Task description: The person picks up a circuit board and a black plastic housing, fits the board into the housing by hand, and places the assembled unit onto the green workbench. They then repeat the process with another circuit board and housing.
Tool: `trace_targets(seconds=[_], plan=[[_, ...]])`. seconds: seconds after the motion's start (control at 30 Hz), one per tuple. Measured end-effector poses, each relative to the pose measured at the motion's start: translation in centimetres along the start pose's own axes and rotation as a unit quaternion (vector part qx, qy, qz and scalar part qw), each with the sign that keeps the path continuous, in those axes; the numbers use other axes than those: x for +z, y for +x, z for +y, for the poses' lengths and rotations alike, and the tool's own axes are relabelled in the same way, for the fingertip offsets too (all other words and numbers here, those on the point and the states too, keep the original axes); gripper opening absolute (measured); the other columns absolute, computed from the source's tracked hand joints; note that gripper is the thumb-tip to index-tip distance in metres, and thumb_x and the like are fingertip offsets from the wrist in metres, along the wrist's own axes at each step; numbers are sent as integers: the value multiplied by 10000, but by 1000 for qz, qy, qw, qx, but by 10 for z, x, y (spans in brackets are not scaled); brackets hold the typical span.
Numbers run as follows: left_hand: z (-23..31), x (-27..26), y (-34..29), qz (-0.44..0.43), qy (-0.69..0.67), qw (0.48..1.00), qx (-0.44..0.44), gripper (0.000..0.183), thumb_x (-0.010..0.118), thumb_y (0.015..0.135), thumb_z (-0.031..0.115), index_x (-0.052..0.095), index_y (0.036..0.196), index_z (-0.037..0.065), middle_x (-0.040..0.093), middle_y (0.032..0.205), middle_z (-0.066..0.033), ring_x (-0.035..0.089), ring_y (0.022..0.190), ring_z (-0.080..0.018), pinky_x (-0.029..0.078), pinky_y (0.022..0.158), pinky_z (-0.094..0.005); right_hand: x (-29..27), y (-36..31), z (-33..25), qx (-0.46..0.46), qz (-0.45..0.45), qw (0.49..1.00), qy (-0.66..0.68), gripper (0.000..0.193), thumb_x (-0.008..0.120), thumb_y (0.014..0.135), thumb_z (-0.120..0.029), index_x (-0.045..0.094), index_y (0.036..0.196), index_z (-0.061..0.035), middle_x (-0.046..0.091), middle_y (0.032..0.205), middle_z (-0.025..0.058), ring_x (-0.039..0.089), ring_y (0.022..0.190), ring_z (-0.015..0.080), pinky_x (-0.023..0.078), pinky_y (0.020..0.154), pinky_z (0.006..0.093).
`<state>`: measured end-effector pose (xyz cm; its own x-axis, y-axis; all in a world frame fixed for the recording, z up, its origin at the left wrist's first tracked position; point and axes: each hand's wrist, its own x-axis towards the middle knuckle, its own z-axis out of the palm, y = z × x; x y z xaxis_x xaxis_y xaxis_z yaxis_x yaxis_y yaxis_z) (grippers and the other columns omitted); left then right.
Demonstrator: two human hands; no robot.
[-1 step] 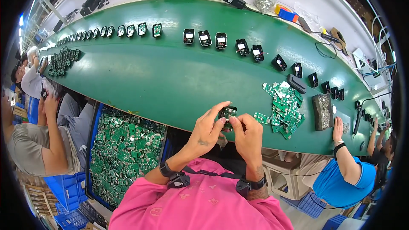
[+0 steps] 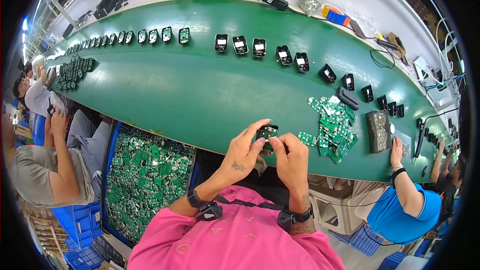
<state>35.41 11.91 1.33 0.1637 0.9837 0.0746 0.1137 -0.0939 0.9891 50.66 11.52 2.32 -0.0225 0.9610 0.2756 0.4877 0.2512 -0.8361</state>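
Above the table's near edge, a small black plastic housing with a green circuit board [image 2: 269, 132] in it is held between both hands. My left hand [image 2: 241, 151] grips its left side, thumb at the board's lower edge. My right hand [image 2: 291, 157] closes on it from the right, its thumb pressing near the same lower edge. Fingers hide the housing's underside. Right of my hands lies a loose heap of green circuit boards [image 2: 336, 129], with a few boards [image 2: 307, 139] nearest my right hand.
Rows of black housings [image 2: 240, 45] line the green table's [image 2: 200, 95] far side. A blue-rimmed bin of circuit boards [image 2: 145, 180] stands at lower left. Co-workers sit left, in a grey-green shirt [image 2: 37, 175], and right, in a blue shirt [image 2: 407, 212]. A black case [image 2: 348, 98] and a foam block [image 2: 379, 131] lie right.
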Motion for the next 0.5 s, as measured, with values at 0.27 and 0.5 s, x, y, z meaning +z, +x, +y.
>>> trace_targets(seconds=[0.27, 0.5], plan=[[-7, -11, 4, -41, -175, 980, -83, 478, 505, 986, 71, 417, 1455, 72, 567, 1239, -105, 616, 955, -125, 565, 709, -257, -16, 3, 6, 90, -56, 986, 127, 243, 617, 977, -146, 585, 785, -1, 519, 622, 6, 453, 547, 69, 345, 492, 263], [-2, -4, 3, -46, -62, 997, 5, 544, 518, 917, -76, 447, 1441, 54, 551, 1261, -97, 595, 1043, -124, 545, 810, -266, -19, 1, 10, 143, -125, 944, 270, 241, 615, 989, -161, 598, 808, -2, 532, 637, -39, 447, 561, 31, 341, 486, 229]])
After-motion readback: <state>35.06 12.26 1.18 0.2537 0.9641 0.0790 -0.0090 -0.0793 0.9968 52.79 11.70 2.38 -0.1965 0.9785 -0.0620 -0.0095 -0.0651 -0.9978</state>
